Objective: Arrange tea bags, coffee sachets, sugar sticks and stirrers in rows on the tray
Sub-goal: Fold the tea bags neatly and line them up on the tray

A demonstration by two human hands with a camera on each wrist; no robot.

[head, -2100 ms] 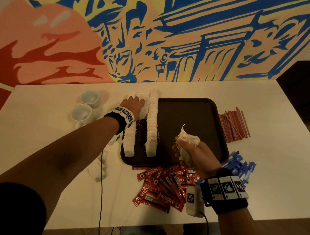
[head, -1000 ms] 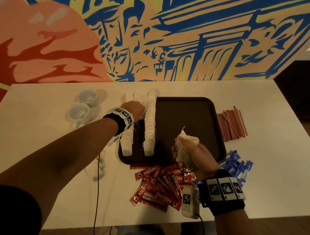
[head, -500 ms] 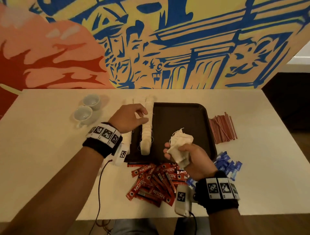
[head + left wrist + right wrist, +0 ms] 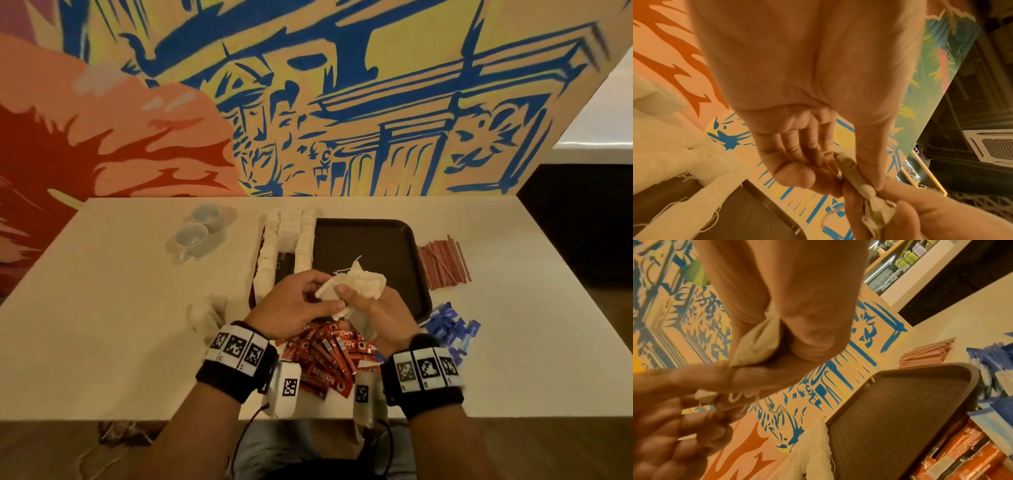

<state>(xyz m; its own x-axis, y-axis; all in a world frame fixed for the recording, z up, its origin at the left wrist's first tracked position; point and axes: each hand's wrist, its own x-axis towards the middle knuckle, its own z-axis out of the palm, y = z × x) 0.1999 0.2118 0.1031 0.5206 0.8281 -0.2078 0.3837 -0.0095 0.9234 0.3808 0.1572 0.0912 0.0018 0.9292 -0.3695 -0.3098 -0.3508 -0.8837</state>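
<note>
the right hand (image 4: 380,310) is curled around a bunch of white paper tea bags (image 4: 356,286), held above the near edge of the dark brown rectangular plastic tray (image 4: 373,246). the left hand (image 4: 291,303) meets it from the left, thumb and fingertips pinching one bag at the left edge of the bunch; the left wrist view shows that bag (image 4: 854,174) squeezed between thumb and fingers, with the right hand's fingers just below it. a thin white string sticks up from the top of the bunch.

beyond the grip and to its left, two long rows of white tea bags (image 4: 269,260) lie lengthwise on the left part of the tray, with more bags bridging them at the far end. directly under and nearer than the hands lies a loose pile of red nescafe coffee sachets (image 4: 325,356) on the white table (image 4: 120,325). just right of the right hand sits a heap of blue sugar sticks (image 4: 448,327), and further beyond that, right of the tray, a bundle of thin red stirrers (image 4: 443,265). left of the left wrist a few loose tea bags (image 4: 205,313) rest on the table. far left beyond the grip stand two white ceramic cups (image 4: 198,228), touching each other.
</note>
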